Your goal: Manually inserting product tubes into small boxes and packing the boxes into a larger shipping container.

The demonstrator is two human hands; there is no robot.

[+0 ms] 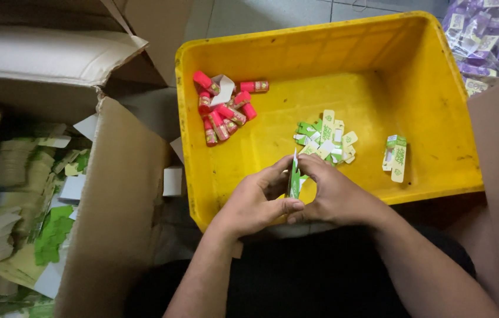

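Both hands, left hand (258,203) and right hand (332,197), pinch one small green-and-white carton (294,176) between them, standing tall, low in the frame's middle, over the yellow bin (320,47).

Two bare forearms enter from bottom edge, no sleeves in view. Left hand (255,203) and right hand (335,194) bare: no gloves, rings, watch or wristband visible. Fingernails short. Dark, black-looking garment covers lap between forearms; cut and fabric unclear.
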